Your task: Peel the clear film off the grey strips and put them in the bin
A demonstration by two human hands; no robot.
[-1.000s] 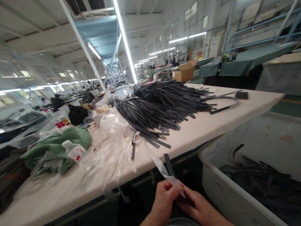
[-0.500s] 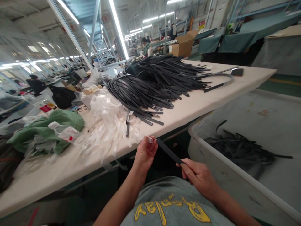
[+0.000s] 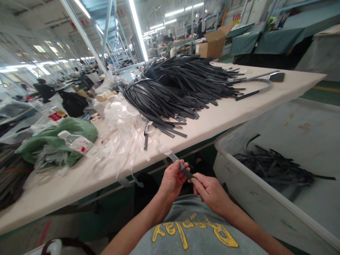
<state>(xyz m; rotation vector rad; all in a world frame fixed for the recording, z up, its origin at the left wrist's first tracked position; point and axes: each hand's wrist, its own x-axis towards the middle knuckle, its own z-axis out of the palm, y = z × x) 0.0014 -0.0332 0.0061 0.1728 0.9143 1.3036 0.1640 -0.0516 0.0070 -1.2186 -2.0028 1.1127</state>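
Note:
A dark strap [image 3: 188, 173] runs between my two hands, in front of my body and just off the table's near edge. My right hand [image 3: 209, 187] is closed around its lower end. Closed fingers of my left hand [image 3: 172, 179] pinch it farther up. Beyond the left fingers, a translucent strip of film [image 3: 171, 154] reaches up and left toward the table; whether it is stuck to the strap I cannot tell. A large pile of black straps [image 3: 175, 88] lies on the table [image 3: 212, 122], past my hands.
Crumpled clear plastic film [image 3: 122, 120] covers the table left of the pile. A plastic bottle [image 3: 75, 141] rests on green cloth [image 3: 57, 136]. At right stands a big white bin [image 3: 240, 173] with loose black straps [image 3: 276, 166] inside. A cardboard box [image 3: 214, 42] is behind the table.
My hands have come closer together, the left sliding down and right along the strap, the right moving up and left. The translucent strip now extends beyond my left fingers.

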